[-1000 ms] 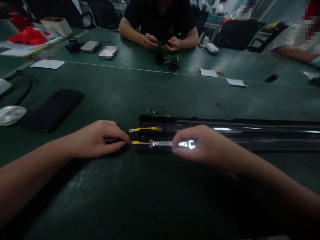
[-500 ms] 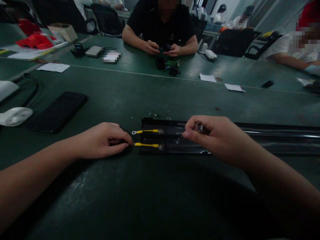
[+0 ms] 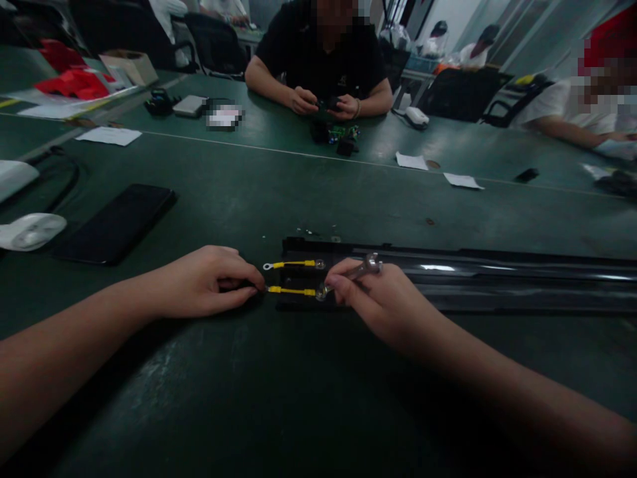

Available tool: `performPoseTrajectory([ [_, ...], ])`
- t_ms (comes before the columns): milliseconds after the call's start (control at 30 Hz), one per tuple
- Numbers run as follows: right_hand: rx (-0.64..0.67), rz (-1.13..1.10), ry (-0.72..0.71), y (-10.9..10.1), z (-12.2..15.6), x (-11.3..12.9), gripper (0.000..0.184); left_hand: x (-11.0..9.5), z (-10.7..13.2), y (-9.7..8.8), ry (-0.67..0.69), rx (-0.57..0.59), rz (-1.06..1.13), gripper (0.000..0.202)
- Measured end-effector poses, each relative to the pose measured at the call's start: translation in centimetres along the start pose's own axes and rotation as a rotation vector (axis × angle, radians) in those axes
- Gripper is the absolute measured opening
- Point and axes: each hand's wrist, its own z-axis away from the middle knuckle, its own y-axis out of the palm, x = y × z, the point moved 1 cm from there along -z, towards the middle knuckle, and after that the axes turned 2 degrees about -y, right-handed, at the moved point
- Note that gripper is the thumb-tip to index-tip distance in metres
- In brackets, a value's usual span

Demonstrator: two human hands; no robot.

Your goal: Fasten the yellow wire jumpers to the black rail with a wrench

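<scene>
Between the thumb and fingers of my right hand (image 3: pixel 381 295) is a small metal wrench (image 3: pixel 365 265), its lower end at the near screw terminal (image 3: pixel 321 292). My left hand (image 3: pixel 219 282) pinches the ring lug at the free end of the near yellow wire (image 3: pixel 293 290); the fingers hide most of that lug. A second yellow wire (image 3: pixel 296 263) lies just beyond, its bare ring lug (image 3: pixel 268 266) exposed and its other end at the far screw terminal (image 3: pixel 320 264). Both wires are fixed to the end of a long black panel (image 3: pixel 478 282) lying flat on the table.
A black phone (image 3: pixel 117 222) and a white device (image 3: pixel 34 231) lie to the left on the green table (image 3: pixel 209 392). Small scraps (image 3: pixel 311 232) lie behind the panel. Across the table, a person (image 3: pixel 318 73) handles a dark part near a circuit board (image 3: pixel 343 136).
My right hand has moved left and brought the wrench from above the panel to the near screw terminal. My left hand keeps its pinch at the near wire's end.
</scene>
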Motion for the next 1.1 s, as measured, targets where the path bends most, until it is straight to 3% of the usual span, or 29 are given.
performPoseTrajectory([
  [367, -0.041, -0.038, -0.096, 0.8, 0.7, -1.2, 0.015, 0.0, -0.1, 0.0, 0.018, -0.013, 0.02, 0.02],
  [567, -0.07, -0.013, -0.141, 0.8, 0.9, -0.9, 0.023, 0.0, -0.1, 0.0, 0.009, 0.004, 0.015, 0.02],
  [833, -0.105, -0.021, -0.084, 0.7, 0.6, -1.0, 0.028, 0.2, 0.0, 0.0, 0.004, 0.005, 0.008, 0.021],
  [1100, -0.082, -0.023, -0.132, 1.0, 1.0, -1.3, 0.024, 0.2, -0.1, 0.0, -0.001, 0.005, 0.005, 0.022],
])
